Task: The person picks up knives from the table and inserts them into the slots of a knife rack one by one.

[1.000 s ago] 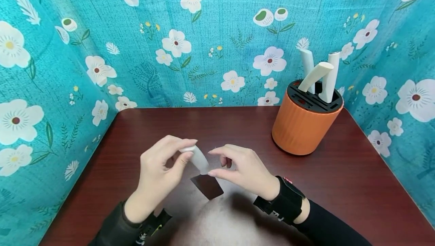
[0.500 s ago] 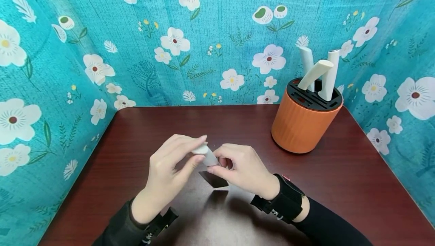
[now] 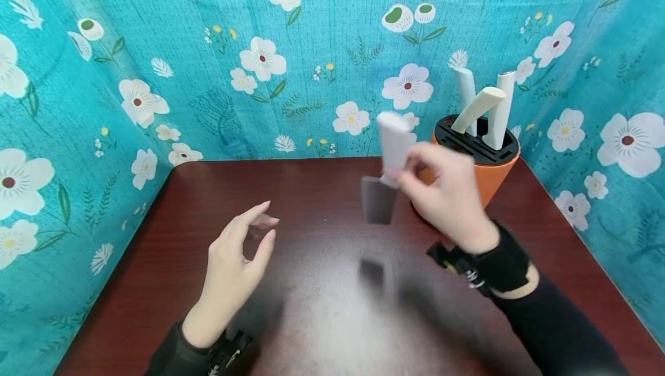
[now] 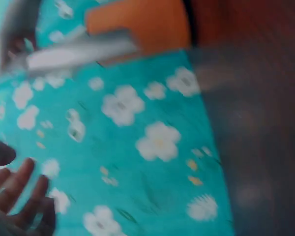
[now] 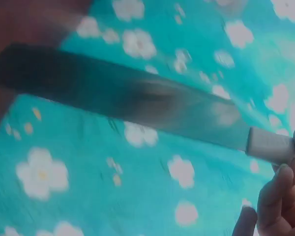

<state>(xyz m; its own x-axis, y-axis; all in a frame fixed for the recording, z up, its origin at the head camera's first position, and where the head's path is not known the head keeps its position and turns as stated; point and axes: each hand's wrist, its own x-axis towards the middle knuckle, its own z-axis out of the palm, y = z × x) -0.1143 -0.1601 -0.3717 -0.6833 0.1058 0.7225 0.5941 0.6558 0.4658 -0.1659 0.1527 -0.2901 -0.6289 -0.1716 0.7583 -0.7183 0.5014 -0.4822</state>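
My right hand (image 3: 449, 194) pinches a kitchen knife (image 3: 378, 200) by its white handle (image 3: 395, 142), near where handle meets blade. The blade points down over the table, and both hand and knife are blurred. In the right wrist view the broad, shiny blade (image 5: 152, 103) stretches left from the handle (image 5: 270, 145), gripped by the right fingers (image 5: 280, 187). My left hand (image 3: 231, 272) is off the knife, lifted at the left with thumb and fingers spread apart. Its fingers (image 4: 19, 191) appear at the lower left of the left wrist view.
An orange knife block (image 3: 499, 182) with a black slotted top (image 3: 470, 144) stands at the back right, behind the right hand. Several white-handled utensils (image 3: 500, 110) stick up from it. A flowered turquoise cloth (image 3: 312, 47) hangs behind the dark red-brown table (image 3: 249, 182).
Both hands were at the knife; the left has let go and drawn back to the left. The right hand has taken the knife up and to the right, toward the block.
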